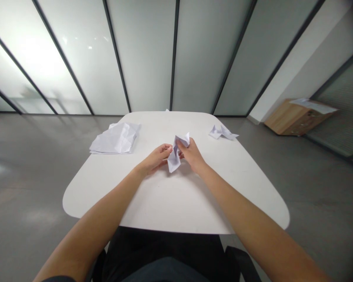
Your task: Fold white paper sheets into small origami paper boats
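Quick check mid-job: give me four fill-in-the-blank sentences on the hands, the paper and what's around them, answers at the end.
1. The hand nearer the stack of sheets is the ____ hand.
2. The thumb lying across the folded paper belongs to the ____ hand.
3. The tabletop is coloured ____.
4. The wooden cabinet stands on the grey ____.

Missing words: left; right; white; floor.

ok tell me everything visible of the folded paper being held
The folded paper is white, creased into angular flaps, with a pointed corner at its far end and a flap at its near end. It tilts over the white table in the grip of the right hand, which covers part of it; the left hand is at its left edge, contact unclear.
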Tool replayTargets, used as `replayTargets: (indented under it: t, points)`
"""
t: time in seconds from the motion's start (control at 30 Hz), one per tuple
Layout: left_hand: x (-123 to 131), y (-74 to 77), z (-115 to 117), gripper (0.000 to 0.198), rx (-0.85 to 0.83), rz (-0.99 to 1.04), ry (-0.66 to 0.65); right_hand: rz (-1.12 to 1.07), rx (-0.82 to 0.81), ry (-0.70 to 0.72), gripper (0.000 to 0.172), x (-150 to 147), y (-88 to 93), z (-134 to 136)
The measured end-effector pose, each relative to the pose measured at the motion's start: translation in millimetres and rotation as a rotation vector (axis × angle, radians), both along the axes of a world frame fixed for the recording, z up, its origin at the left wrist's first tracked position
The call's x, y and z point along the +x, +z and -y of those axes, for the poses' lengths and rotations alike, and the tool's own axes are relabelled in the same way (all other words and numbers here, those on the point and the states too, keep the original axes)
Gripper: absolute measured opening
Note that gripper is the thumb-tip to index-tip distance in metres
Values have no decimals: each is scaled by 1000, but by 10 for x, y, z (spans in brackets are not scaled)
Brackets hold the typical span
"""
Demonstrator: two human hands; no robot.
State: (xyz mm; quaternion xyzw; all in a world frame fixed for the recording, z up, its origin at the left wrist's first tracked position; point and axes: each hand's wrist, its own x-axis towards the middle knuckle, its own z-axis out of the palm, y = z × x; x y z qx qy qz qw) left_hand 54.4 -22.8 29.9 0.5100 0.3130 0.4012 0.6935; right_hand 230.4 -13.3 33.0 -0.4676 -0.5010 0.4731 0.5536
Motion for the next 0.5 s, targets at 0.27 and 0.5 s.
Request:
replayTargets:
  t: [0.27, 0.5]
  points:
    - [27, 24, 5, 42, 24, -13, 22, -65, 54, 114, 59, -30, -15, 48]
    - [-14, -9, -67, 41, 29, 118, 157, -368, -46, 270, 60, 2, 65, 76]
